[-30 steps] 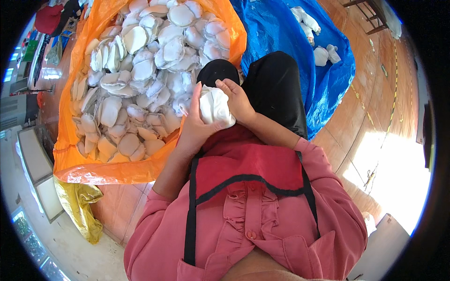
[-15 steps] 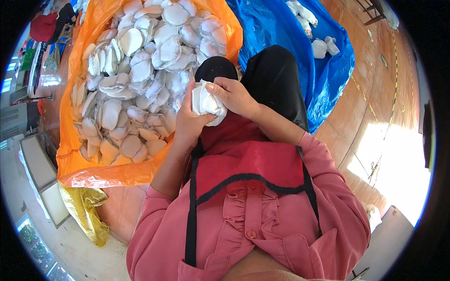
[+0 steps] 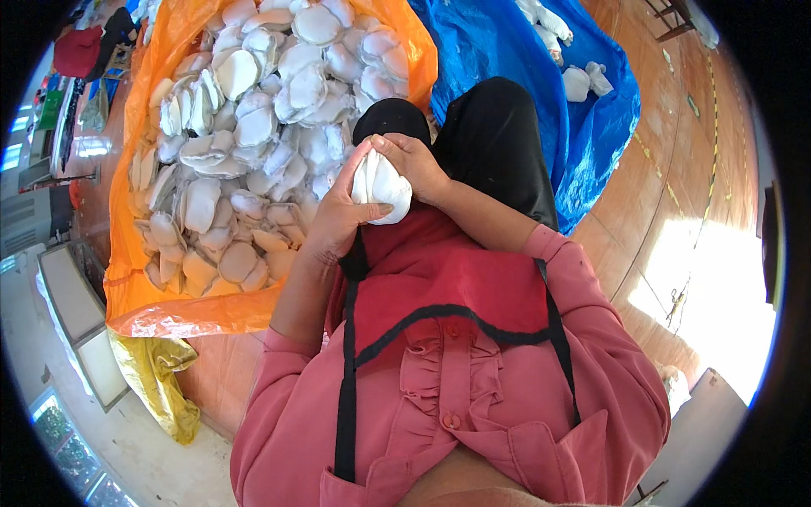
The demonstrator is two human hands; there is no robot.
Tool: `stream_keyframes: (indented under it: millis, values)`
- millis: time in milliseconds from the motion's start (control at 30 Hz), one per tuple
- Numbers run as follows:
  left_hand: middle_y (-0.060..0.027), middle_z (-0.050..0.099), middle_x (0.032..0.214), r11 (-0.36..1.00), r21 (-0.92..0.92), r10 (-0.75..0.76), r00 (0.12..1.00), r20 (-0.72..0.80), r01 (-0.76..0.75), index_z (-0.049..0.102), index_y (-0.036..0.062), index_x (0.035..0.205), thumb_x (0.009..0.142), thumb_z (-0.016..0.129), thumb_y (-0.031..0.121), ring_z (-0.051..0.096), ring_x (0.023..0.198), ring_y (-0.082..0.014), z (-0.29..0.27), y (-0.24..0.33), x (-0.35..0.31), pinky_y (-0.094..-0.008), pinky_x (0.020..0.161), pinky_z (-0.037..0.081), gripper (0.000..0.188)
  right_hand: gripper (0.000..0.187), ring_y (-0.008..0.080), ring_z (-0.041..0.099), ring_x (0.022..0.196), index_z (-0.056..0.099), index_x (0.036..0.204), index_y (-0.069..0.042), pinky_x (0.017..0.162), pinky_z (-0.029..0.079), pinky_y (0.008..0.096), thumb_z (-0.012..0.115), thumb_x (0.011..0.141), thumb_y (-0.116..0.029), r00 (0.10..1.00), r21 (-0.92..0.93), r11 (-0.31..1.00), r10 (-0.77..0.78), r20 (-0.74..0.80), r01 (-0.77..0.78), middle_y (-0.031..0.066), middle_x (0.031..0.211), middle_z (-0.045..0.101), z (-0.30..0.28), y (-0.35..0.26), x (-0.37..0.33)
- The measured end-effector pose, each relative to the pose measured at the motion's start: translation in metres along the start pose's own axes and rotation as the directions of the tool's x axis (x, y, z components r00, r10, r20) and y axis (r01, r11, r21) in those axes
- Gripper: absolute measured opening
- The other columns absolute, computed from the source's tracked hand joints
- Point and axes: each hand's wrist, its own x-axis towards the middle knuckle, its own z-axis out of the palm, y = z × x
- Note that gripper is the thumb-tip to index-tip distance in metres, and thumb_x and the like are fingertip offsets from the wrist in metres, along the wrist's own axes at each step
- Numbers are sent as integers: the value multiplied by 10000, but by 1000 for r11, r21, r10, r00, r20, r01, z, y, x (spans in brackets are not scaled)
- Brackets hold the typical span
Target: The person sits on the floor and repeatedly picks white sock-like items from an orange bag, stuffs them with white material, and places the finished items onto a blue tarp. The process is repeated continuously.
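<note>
A rounded white bundle of soft folded cloth [image 3: 383,190] sits between my two hands, just above my lap. My left hand [image 3: 345,211] grips its left and lower side, the thumb pressed across the near part. From the right, my right hand [image 3: 416,167] closes on its top, with fingers gathered near the upper tip where the folds meet. Both sets of fingertips are partly hidden behind the bundle. Beyond it lies a large heap of flat, rounded white pads [image 3: 253,127], many with thin fuzzy edges.
An orange sheet [image 3: 122,279] lies under and around the pads at the left. Right of it is a blue sheet [image 3: 515,93], carrying several white bundles [image 3: 577,84]. A yellow plastic sack [image 3: 156,380] rests on the tiled floor [image 3: 642,220]. My dark-trousered knees [image 3: 498,127] stand between the sheets and me.
My right hand has shifted its grip up to the bundle's tip, its fingers now bunched there. The bundle has turned and looks narrower at the top, with its folds drawn together.
</note>
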Motion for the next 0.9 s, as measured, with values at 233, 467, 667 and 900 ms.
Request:
stream_keyframes:
  millis: [233, 467, 667, 900]
  values:
    - [-78, 454, 1402, 986, -154, 34, 986, -162, -59, 264, 131, 1527, 647, 700, -166, 493, 1256, -225, 14, 4, -5, -355, 1032, 443, 1027, 398, 84, 592, 721, 643, 987, -22, 686, 494, 253, 501, 1014, -392, 999, 250, 968, -38, 30, 29, 12, 831, 651, -4, -8, -7]
    - [-73, 458, 1404, 971, -176, 156, 986, -53, -163, 278, 130, 1522, 682, 697, -158, 494, 1252, -215, 17, -13, -6, -338, 1042, 429, 983, 395, 90, 581, 723, 638, 959, -14, 681, 486, 255, 538, 998, -394, 996, 133, 991, -13, -91, 25, 10, 827, 638, 1, -4, -16]
    - [-84, 519, 1331, 985, -172, -11, 975, -223, -28, 482, 73, 1362, 785, 720, -45, 527, 1186, -197, 16, 0, -5, -331, 992, 457, 635, 338, 35, 523, 714, 619, 899, -53, 633, 446, 219, 472, 1039, -324, 986, 29, 987, -161, 46, 160, -44, 781, 585, -7, -9, -29]
    - [-106, 514, 1326, 958, -121, 231, 949, -214, -260, 410, 70, 1415, 835, 680, -25, 547, 1161, -208, 20, -5, -9, -337, 988, 451, 646, 306, 43, 498, 716, 598, 873, -61, 639, 436, 217, 498, 1029, -304, 976, -180, 959, -212, 59, 219, -52, 784, 553, -15, -3, -34]
